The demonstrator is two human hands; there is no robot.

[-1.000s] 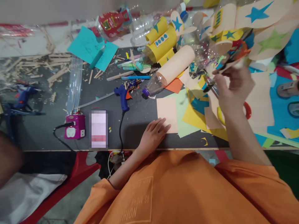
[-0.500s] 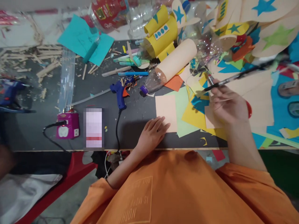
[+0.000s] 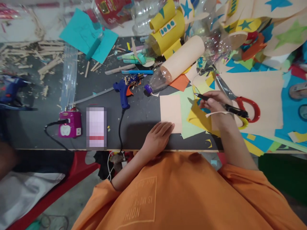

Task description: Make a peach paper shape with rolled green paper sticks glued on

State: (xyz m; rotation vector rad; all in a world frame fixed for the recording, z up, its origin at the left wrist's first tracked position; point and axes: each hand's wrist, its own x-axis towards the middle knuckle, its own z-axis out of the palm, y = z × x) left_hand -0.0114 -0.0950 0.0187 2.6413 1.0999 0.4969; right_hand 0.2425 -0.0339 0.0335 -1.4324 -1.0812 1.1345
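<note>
My left hand (image 3: 158, 136) lies flat, fingers stretched out over the lower left corner of a small peach paper rectangle (image 3: 169, 108). Over the yellow paper (image 3: 196, 118) my right hand (image 3: 216, 105) grips a black pen (image 3: 236, 111), its tip pointing left toward the light green sheet (image 3: 185, 127). A thin, curved peach paper strip (image 3: 219, 113) crosses by my right wrist; I cannot tell whether the hand holds it. Scissors (image 3: 249, 110) with a red and yellow handle rest just right of that hand, partly hidden by it.
A blue glue gun (image 3: 124, 94) and a bottle wrapped in peach paper (image 3: 184, 59) lie ahead. Leftward are a phone (image 3: 96, 127), a magenta power adapter (image 3: 70, 124) and wood scraps (image 3: 51, 65). Another person's arm (image 3: 8, 163) is at far left.
My right hand has moved left and turned, so the pen tip now points left and low over the papers. The scissors behind it have come into view. My left hand stays on the peach paper.
</note>
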